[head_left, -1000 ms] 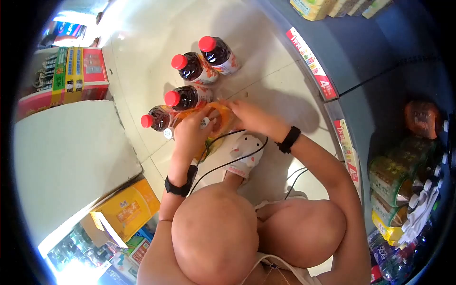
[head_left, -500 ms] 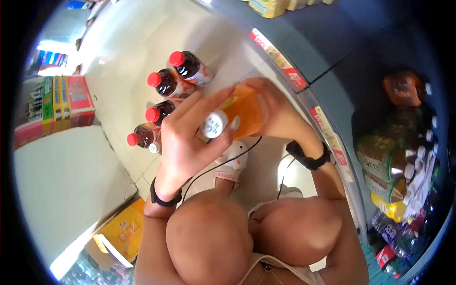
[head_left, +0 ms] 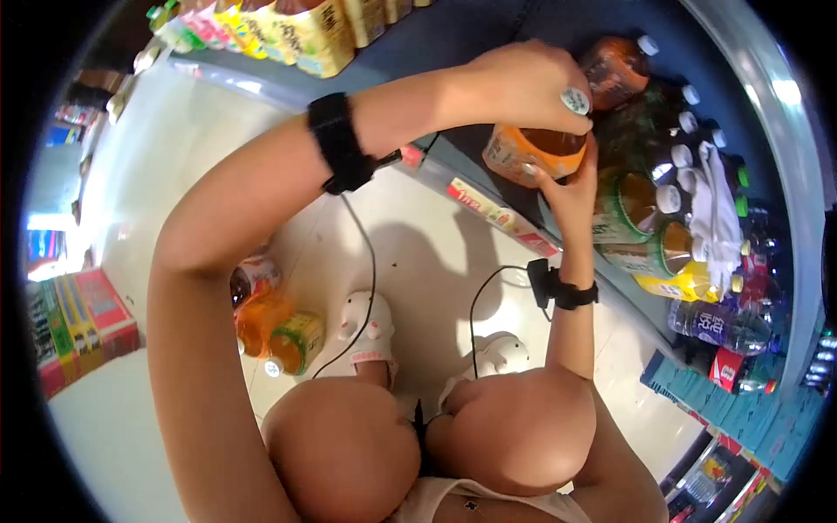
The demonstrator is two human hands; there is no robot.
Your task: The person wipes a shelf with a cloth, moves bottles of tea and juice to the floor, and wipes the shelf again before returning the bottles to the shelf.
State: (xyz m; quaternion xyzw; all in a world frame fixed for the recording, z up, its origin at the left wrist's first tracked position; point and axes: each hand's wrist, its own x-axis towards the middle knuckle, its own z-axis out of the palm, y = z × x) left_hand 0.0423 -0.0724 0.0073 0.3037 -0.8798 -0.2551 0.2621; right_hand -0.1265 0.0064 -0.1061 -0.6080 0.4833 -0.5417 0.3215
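Observation:
A bottle of brown drink with an orange label (head_left: 532, 157) stands at the front of the dark shelf, its white cap facing up. My left hand (head_left: 532, 87) reaches across and closes around its neck and upper part, fingers partly hidden. From below, my right hand (head_left: 574, 187) grips the side of the same bottle, thumb against the label. Just beyond it is another brown bottle (head_left: 615, 71) with a white cap. Green-labelled bottles (head_left: 623, 205) stand close to my right hand.
On the floor at left, partly behind my left forearm, are an orange bottle (head_left: 261, 318) and a green-labelled bottle (head_left: 298, 342). A price strip (head_left: 497, 213) lines the shelf edge. A white cloth (head_left: 717, 218) lies over bottles. Black cables hang from both wristbands.
The view has swung toward the shelf. Both hands have moved from above the floor, where they held an orange bottle, to the orange-labelled bottle on the shelf. My left arm now stretches across.

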